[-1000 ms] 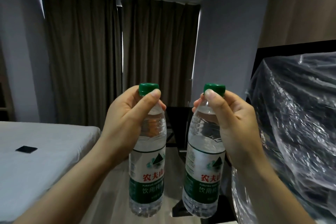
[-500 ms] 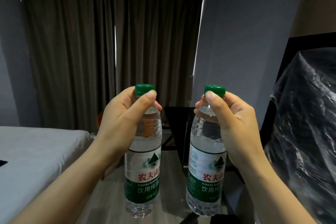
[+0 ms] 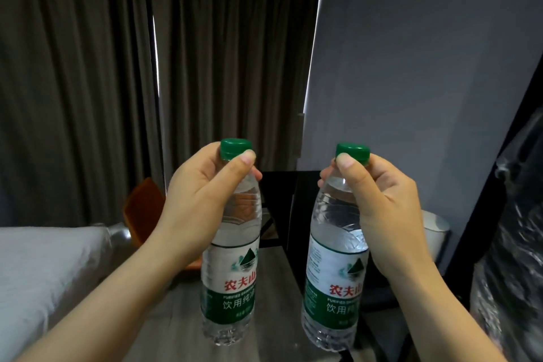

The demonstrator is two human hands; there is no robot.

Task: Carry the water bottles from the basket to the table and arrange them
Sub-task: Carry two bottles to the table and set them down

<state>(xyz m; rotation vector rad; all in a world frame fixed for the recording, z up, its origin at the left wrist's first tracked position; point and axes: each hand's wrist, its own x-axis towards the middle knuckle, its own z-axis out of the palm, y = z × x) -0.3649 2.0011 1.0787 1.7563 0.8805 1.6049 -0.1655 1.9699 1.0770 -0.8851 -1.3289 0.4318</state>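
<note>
I hold two clear water bottles with green caps and green-and-white labels upright in the air in front of me. My left hand [image 3: 199, 203] grips the neck and shoulder of the left bottle [image 3: 232, 279]. My right hand [image 3: 379, 209] grips the neck of the right bottle [image 3: 332, 288]. Both thumbs rest just under the caps. The bottles hang side by side, a hand's width apart, above the floor. No basket shows in this view.
A bed with a white sheet [image 3: 41, 273] lies at the lower left. An orange chair [image 3: 144, 209] stands by the dark curtains [image 3: 88, 82]. A dark table [image 3: 282, 185] sits ahead. A plastic-wrapped object [image 3: 511, 288] fills the right edge, with a white bin [image 3: 435, 229] beside it.
The view has moved forward and to the right: the bed and the plastic-wrapped object have slid toward the edges, and the chair and white bin have come into sight. Both grips are unchanged.
</note>
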